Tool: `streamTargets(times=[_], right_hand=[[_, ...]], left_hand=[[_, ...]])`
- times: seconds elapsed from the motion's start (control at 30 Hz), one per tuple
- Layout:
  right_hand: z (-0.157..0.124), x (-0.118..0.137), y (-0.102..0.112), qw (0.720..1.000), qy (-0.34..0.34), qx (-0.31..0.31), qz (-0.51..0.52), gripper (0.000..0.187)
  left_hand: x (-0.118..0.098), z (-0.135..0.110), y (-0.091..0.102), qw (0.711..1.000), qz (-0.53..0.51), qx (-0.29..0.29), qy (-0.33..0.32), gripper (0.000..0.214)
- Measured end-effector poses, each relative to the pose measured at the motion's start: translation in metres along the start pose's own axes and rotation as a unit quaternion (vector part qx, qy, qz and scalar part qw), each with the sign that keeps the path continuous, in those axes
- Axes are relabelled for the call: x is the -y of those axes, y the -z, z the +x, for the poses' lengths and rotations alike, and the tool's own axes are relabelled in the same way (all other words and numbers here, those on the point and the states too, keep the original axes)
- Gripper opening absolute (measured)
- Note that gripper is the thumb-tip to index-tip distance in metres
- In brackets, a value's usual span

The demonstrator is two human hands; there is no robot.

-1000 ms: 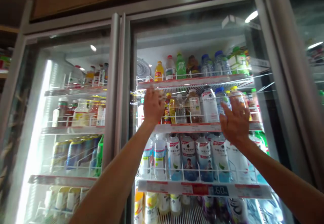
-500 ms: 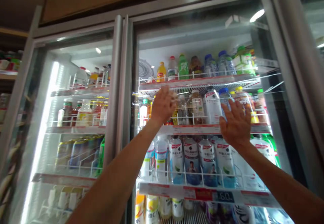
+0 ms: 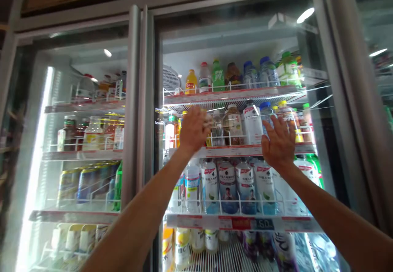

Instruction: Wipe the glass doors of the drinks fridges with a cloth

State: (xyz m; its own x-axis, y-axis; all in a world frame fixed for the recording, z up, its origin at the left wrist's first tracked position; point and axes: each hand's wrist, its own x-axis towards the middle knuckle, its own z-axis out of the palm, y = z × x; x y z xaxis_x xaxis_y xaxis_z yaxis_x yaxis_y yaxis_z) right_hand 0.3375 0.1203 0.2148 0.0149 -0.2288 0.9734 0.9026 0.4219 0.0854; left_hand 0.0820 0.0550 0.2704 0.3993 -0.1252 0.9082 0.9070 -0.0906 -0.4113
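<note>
A tall glass door (image 3: 233,38) of a lit drinks fridge stands in front of me. My left hand (image 3: 194,130) is raised at the glass, its fingers curled against a pale crumpled cloth (image 3: 208,120), which shows only at its right side. To the right, my right hand (image 3: 278,143) lies against the same pane with its fingers spread and nothing in it. Behind the glass near my hands are a clear bottle (image 3: 217,128), a brown drink bottle (image 3: 235,124) and a white-labelled bottle (image 3: 252,122) on a wire-fronted shelf.
A metal door frame (image 3: 134,100) divides this pane from the left fridge door (image 3: 82,46), with bottles and cans behind it. Lower shelves hold rows of white-labelled bottles (image 3: 227,188). A price strip (image 3: 211,222) runs below them. Another glass door stands at the far right.
The view has shifted, so the fridge sits slightly farther left and higher. My left hand has moved slightly down relative to the shelves; my right hand stays spread at the glass.
</note>
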Motion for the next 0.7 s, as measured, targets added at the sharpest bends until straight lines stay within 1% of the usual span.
streamTargets(times=[0.03,0.07,0.1,0.13,0.17,0.2,0.23,0.27,0.3,0.33,0.37,0.4,0.43,0.47,0.5,0.53,0.57,0.6,0.63,0.67,0.7], right_hand=[[0.0,0.0,0.0,1.0,-0.002,0.003,0.0,0.044],[0.0,0.001,0.001,1.0,-0.004,0.007,-0.001,0.044],[0.001,0.001,0.001,1.0,-0.006,0.01,-0.002,0.043],[0.001,0.001,0.002,1.0,-0.008,0.012,-0.003,0.043],[0.001,0.001,0.002,1.0,-0.008,0.013,-0.004,0.043],[0.001,0.001,0.003,1.0,-0.006,0.012,-0.004,0.043],[0.001,0.0,0.003,1.0,-0.003,0.009,-0.003,0.043],[0.001,0.0,0.003,1.0,0.001,0.006,-0.001,0.043],[0.001,-0.001,0.003,1.0,0.005,0.002,0.002,0.044],[0.001,-0.001,0.003,1.0,0.008,-0.001,0.004,0.044],[0.001,-0.002,0.003,1.0,0.008,-0.003,0.006,0.044],[0.001,-0.002,0.003,1.0,0.007,-0.004,0.007,0.044],[0.001,-0.002,0.003,1.0,0.005,-0.002,0.008,0.044],[0.001,-0.002,0.003,1.0,0.003,0.0,0.008,0.044],[0.001,-0.001,0.003,1.0,0.001,0.003,0.009,0.044],[0.001,-0.001,0.003,1.0,-0.001,0.006,0.01,0.045],[0.001,-0.001,0.003,1.0,-0.001,0.008,0.012,0.045],[0.001,-0.002,0.003,1.0,-0.002,0.008,0.014,0.045],[0.001,-0.002,0.003,1.0,-0.002,0.006,0.015,0.045],[0.0,-0.002,0.003,1.0,-0.001,0.004,0.017,0.046],[0.0,-0.003,0.002,1.0,0.002,0.0,0.018,0.046]], left_hand=[[0.014,-0.001,0.004,0.998,0.014,-0.027,0.058,0.047],[0.019,-0.006,0.006,0.995,0.024,-0.039,0.094,0.048],[0.016,-0.016,0.009,0.994,0.028,-0.038,0.099,0.049],[0.005,-0.031,0.011,0.997,0.023,-0.022,0.074,0.049],[-0.01,-0.048,0.013,1.0,0.012,0.006,0.025,0.05],[-0.028,-0.067,0.015,0.999,-0.006,0.036,-0.039,0.05],[-0.043,-0.084,0.018,0.991,-0.028,0.065,-0.11,0.05],[-0.054,-0.099,0.021,0.978,-0.043,0.099,-0.177,0.051],[-0.057,-0.11,0.025,0.967,-0.051,0.121,-0.218,0.051],[-0.054,-0.115,0.028,0.964,-0.05,0.129,-0.229,0.051],[-0.044,-0.116,0.032,0.971,-0.039,0.122,-0.203,0.051],[-0.03,-0.112,0.036,0.985,-0.022,0.098,-0.142,0.051],[-0.015,-0.107,0.038,0.996,0.0,0.061,-0.061,0.051],[-0.001,-0.101,0.04,0.999,0.02,0.024,0.02,0.051],[0.007,-0.097,0.041,0.996,0.035,-0.004,0.079,0.052],[0.009,-0.097,0.041,0.993,0.04,-0.015,0.108,0.053],[0.004,-0.101,0.041,0.994,0.036,-0.006,0.1,0.053],[-0.007,-0.11,0.042,0.998,0.023,0.018,0.062,0.053],[-0.023,-0.122,0.044,0.999,0.005,0.051,0.003,0.051],[-0.04,-0.137,0.046,0.994,-0.016,0.089,-0.068,0.049],[-0.055,-0.153,0.049,0.981,-0.033,0.122,-0.144,0.046]])
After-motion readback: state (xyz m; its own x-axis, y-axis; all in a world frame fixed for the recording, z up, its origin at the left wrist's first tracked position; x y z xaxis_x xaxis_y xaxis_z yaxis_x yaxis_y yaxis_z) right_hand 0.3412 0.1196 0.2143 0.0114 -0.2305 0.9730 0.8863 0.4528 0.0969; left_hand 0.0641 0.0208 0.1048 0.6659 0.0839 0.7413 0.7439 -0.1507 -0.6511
